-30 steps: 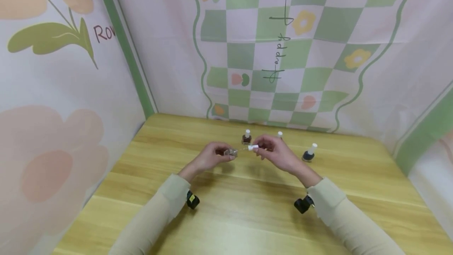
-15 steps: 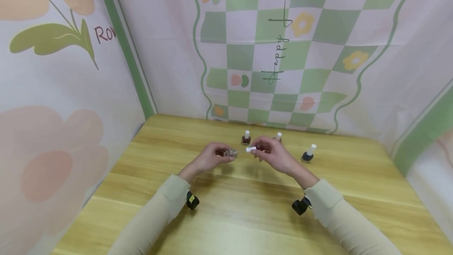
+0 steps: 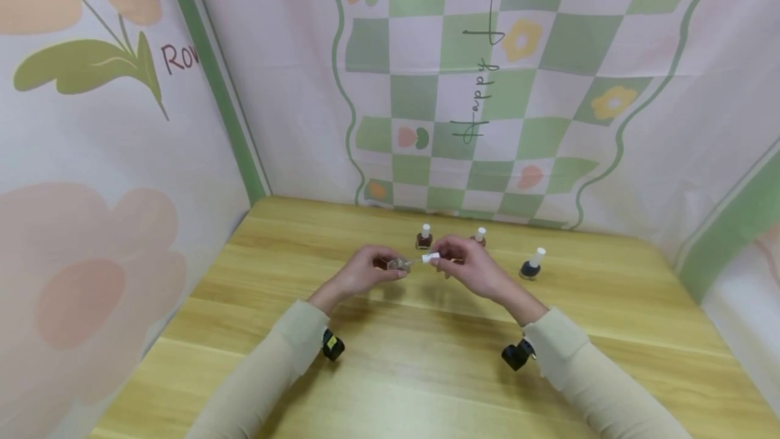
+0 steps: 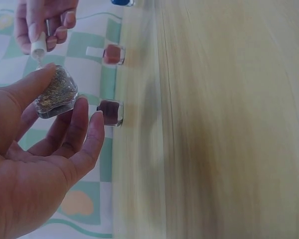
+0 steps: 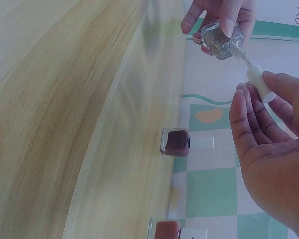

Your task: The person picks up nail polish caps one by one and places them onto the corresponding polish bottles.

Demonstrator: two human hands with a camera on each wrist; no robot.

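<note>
Between thumb and fingers my left hand (image 3: 363,268) holds a clear glass nail polish bottle (image 4: 59,93) with gold and silver glitter inside, tilted over above the table. My right hand (image 3: 472,264) pinches the white brush cap (image 5: 260,83) of that bottle. The cap is off the neck, and its thin brush stem (image 5: 245,60) runs from the cap to the bottle's mouth. Behind the hands stand a dark red nail polish bottle (image 3: 424,241) and a lighter red one (image 4: 113,54), the latter partly covered by my right hand in the head view.
A dark blue nail polish bottle (image 3: 530,268) with a white cap stands right of my right hand. The wooden table (image 3: 396,371) ends at a fabric backdrop (image 3: 414,93) with green and white checks. Another printed cloth (image 3: 79,154) hangs on the left.
My right hand has moved slightly left, bringing the cap and brush nearer the bottle's mouth. The left hand has stayed almost in place with the bottle.
</note>
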